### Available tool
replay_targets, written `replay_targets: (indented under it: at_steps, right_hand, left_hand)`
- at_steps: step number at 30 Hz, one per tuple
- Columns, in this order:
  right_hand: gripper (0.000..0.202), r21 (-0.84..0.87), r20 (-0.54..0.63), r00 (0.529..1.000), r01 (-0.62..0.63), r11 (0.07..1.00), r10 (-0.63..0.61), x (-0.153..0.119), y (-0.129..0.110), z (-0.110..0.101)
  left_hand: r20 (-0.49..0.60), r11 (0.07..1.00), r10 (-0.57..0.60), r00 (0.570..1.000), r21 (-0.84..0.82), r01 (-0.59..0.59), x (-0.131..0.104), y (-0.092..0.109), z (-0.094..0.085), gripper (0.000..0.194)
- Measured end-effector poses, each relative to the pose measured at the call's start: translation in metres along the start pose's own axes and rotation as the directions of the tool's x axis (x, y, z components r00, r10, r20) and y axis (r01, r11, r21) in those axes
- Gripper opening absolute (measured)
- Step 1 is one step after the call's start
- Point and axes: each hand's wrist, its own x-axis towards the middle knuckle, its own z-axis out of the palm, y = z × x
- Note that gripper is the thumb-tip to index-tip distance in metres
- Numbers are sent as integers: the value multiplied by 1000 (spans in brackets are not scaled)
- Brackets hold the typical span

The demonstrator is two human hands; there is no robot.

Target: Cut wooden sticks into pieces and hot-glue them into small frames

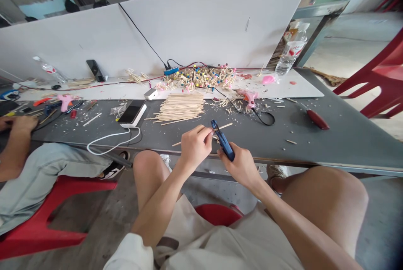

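My right hand (241,164) is wrapped round a dark blue hand tool (225,144), whose head points up and left. Close beside that head, my left hand (197,144) pinches a thin wooden stick (176,144) that seems to run through the fingers toward the tool. Another piece of stick (226,126) shows just past the tool's head. Both hands are over the front edge of the grey table (270,144). Beyond them lies a stack of thin wooden sticks (181,107).
A phone (131,113) on a white power bank lies left, its cable near the edge. Behind are a pile of sticks with coloured balls (204,77), a pink glue gun (250,98) and a bottle (291,53). A red-handled tool (317,119) lies right; a person's hand (25,124) is far left.
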Motion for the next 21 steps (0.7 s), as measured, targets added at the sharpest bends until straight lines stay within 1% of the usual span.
replay_targets:
  at_steps: [9, 15, 21]
  right_hand:
    - [21, 0, -8, 1000, -4, 1000, 4, 1, 1, 2]
    - [20, 5, -6, 999, -38, 999, 38, 1, 0, 2]
    - [20, -44, -31, 999, -45, 998, 43, 2, 0, 3]
  left_hand:
    - [5, 999, 3, 1000, 48, -3, -1, -1, 1, 24]
    - [-7, 1000, 0, 1000, 29, 0, -1, 0, 2, 24]
    - [-8, 1000, -20, 1000, -16, 19, 0, 3, 0, 23]
